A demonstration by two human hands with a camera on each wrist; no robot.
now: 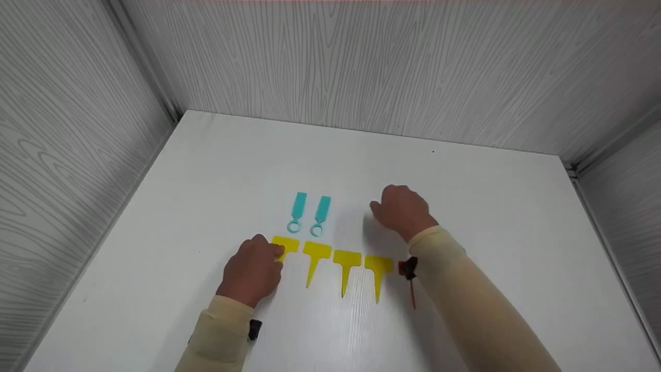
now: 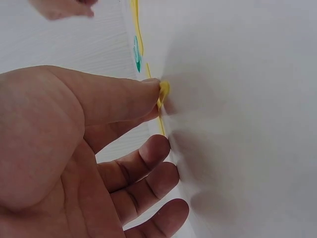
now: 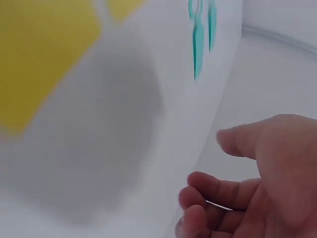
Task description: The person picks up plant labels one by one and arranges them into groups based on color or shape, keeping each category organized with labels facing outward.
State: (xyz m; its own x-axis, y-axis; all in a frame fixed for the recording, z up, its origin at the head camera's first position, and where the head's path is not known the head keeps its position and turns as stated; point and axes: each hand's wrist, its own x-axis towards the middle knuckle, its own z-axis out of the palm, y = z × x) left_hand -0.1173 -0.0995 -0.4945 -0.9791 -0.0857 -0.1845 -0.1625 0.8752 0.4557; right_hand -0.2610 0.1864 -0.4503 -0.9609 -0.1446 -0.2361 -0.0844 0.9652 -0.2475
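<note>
My left hand (image 1: 253, 271) pinches the leftmost yellow T-shaped plant label (image 1: 287, 243) between thumb and finger. In the left wrist view that label (image 2: 164, 90) shows edge-on at the thumb tip, with the other fingertips by the table. Three more yellow plant labels, among them the rightmost one (image 1: 379, 264), lie in a row to its right. Behind the row are two teal ring-ended tags, a left (image 1: 299, 205) and a right (image 1: 323, 209). My right hand (image 1: 405, 211) hovers to their right, fingers loosely curled, holding nothing in the right wrist view.
Beside the right sleeve a red piece with a thin stem (image 1: 413, 295) lies partly hidden. A teal bit (image 1: 463, 251) peeks out behind that forearm. Wood-grain panels (image 1: 330, 62) enclose the white table (image 1: 248, 150) at the back and both sides.
</note>
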